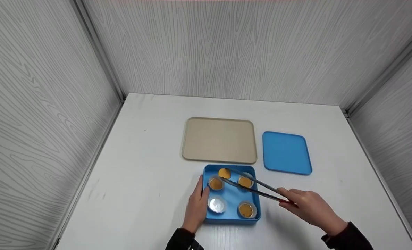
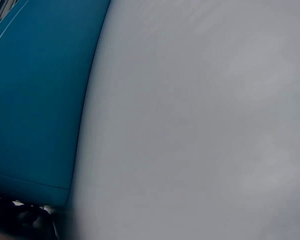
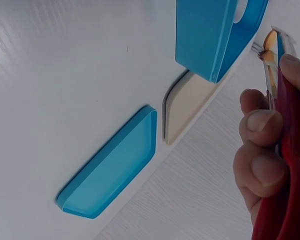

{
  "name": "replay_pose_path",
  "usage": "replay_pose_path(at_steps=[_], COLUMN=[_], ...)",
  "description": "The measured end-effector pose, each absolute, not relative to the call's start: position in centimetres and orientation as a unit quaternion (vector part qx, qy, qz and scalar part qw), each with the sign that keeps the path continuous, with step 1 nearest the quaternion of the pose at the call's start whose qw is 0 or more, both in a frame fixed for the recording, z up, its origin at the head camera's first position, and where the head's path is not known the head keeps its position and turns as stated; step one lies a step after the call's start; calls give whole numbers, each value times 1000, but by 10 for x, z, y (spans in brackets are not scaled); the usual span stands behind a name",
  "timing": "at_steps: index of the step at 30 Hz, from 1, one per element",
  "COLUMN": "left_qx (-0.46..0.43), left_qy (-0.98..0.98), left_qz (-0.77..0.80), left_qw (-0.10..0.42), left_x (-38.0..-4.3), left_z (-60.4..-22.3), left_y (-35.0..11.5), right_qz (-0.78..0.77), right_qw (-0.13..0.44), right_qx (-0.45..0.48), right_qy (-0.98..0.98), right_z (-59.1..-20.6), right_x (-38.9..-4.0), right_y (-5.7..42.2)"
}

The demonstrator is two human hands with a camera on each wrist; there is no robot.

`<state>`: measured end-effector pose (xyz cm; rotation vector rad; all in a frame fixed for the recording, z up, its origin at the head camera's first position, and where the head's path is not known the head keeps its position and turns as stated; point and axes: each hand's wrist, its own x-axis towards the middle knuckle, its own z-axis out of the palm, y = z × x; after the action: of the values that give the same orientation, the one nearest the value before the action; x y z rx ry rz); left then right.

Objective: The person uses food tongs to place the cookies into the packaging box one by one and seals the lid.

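Observation:
A blue square box (image 1: pixel 232 219) stands near the front of the table, with my left hand (image 1: pixel 196 208) holding its left wall, thumb at the rim. In the left wrist view only the box's outer wall (image 2: pixel 40 100) shows clearly. My right hand (image 1: pixel 308 207) grips red-handled metal tongs (image 1: pixel 266 195) from the right. Between the tong tips, over the box's back part, is a small round golden piece (image 1: pixel 224 173), perhaps a cake. Three cups inside hold similar orange-brown pieces: back left (image 1: pixel 216 184), back right (image 1: pixel 245 181) and front right (image 1: pixel 246 210). The front-left foil cup (image 1: pixel 217 205) is empty.
Behind the box lies a beige rectangular tray (image 1: pixel 219 140). A shallow blue lid or tray (image 1: pixel 286 152) sits to its right. Grey wood-patterned panels (image 1: pixel 212 48) enclose the white table (image 1: pixel 140 173) at the back and both sides.

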<state>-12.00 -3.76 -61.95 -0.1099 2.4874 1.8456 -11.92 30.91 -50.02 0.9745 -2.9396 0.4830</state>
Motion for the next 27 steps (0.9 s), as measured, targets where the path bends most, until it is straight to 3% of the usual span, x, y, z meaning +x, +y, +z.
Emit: replay_pose_path(at_steps=[12,27], left_qx=[-38,-33], left_qy=[797,793], left_qz=[602,608], left_qw=[23,20], left_x=[-120,-118], left_z=[-619,-619], left_y=[-37,-36], right_qz=[161,159], right_qw=[-58,-84], right_qx=[343,356], right_qy=[-924,-917], right_z=[-499,-501], right_x=[-115,-111], right_y=[308,304])
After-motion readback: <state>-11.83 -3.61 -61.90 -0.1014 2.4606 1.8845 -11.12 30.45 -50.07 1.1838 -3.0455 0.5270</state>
